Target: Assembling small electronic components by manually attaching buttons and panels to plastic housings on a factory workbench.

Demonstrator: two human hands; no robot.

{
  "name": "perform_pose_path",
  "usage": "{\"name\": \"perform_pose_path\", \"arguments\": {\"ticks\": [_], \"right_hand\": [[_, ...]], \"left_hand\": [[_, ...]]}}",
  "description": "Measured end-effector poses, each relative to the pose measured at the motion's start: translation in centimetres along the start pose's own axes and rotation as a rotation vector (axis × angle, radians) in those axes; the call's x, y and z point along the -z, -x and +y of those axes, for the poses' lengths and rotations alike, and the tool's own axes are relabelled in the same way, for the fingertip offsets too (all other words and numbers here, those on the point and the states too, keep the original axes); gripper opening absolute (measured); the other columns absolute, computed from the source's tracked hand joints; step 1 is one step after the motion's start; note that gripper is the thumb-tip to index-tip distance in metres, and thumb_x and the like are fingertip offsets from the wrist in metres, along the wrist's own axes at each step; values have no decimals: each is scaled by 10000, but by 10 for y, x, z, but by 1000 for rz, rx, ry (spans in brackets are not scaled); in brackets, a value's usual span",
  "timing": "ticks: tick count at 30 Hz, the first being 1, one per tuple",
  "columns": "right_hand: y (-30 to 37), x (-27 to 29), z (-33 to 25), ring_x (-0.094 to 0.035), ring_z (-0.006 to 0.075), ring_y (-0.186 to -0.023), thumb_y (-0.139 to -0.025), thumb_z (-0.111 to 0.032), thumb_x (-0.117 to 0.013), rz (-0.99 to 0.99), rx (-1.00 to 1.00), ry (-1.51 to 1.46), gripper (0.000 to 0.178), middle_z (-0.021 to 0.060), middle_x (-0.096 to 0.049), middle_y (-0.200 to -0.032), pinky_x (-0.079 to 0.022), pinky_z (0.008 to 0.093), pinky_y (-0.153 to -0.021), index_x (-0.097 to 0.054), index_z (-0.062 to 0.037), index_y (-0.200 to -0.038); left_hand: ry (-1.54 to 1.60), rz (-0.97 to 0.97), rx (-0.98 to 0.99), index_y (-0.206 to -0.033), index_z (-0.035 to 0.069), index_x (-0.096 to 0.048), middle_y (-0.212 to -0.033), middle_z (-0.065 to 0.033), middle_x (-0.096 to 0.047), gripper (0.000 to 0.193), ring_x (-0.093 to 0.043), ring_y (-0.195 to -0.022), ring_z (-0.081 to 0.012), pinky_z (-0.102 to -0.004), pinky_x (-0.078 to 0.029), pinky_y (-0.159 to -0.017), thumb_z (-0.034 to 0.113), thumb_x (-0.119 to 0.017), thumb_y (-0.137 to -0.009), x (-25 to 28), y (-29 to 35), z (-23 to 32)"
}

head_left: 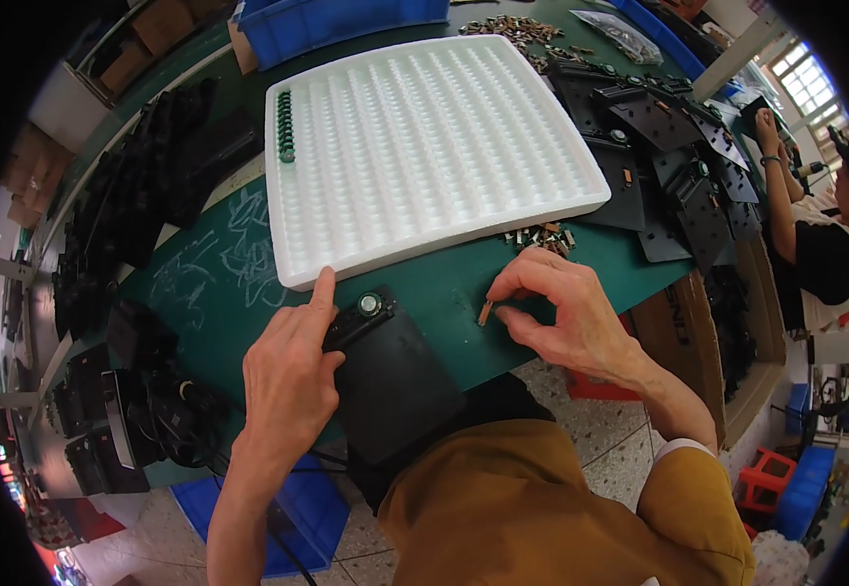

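Note:
In front of me, a flat black plate lies at the table's near edge. A dark bar with a round green-and-silver component sits at its far end. My left hand holds the plate's far left corner between thumb and fingers. Its index finger stretches toward the white foam tray. To the right of the plate, my right hand pinches a small copper-coloured metal piece between thumb and index finger, just over the green tabletop. Small green round parts stand in one row at the tray's left side.
Loose small metal pieces lie by the tray's near right edge, with another heap behind it. Stacked black plates fill the right side. Black housings line the left. A blue bin stands behind. Another person works at far right.

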State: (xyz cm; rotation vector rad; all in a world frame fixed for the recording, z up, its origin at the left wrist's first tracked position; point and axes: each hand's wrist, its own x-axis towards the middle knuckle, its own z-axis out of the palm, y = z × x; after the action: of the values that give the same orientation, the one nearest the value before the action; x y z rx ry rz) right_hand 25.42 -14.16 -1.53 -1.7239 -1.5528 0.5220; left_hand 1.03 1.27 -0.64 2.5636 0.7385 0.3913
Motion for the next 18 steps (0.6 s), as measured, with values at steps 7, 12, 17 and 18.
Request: {"name": "perform_pose_path", "arguments": {"ticks": [7, 12, 17, 18], "right_hand": [[-5, -19, -3, -578, 304, -842, -729, 50, -672, 73, 191, 175, 253, 101, -585, -879, -480, 406, -724, -628, -30, -965], [-11, -24, -22, -601, 295, -881, -733, 27, -719, -49, 228, 181, 306, 91, -598, -934, -503, 392, -742, -658, -39, -1025], [-14, -32, -16, -601, 308, -857, -744, 26, -717, -179, 254, 249, 306, 92, -578, -919, -501, 392, -713, -658, -43, -1036], [-14, -30, -16, -607, 301, -842, -752, 26, -715, -197, 204, 185, 304, 95, -584, -915, -500, 384, -703, -663, -44, -1043]], "left_hand": [[-19, 27, -10, -1449, 57, -452, -995, -167, -671, 892, -644, -928, -341, -399, -516, -807, -151, -709, -621, 1, 2, 0], [-21, 12, -4, -1442, 53, -459, -999, -161, -668, 887, -643, -928, -338, -399, -516, -803, -150, -711, -617, 0, 1, 0], [-41, 0, -16, -1429, 17, -455, -1000, -142, -660, 853, -626, -920, -318, -399, -514, -777, -138, -716, -632, 2, -1, 3], [-60, -10, -37, -1418, -19, -449, -999, -124, -652, 825, -610, -914, -298, -402, -511, -752, -123, -725, -647, 2, -1, 3]]}}
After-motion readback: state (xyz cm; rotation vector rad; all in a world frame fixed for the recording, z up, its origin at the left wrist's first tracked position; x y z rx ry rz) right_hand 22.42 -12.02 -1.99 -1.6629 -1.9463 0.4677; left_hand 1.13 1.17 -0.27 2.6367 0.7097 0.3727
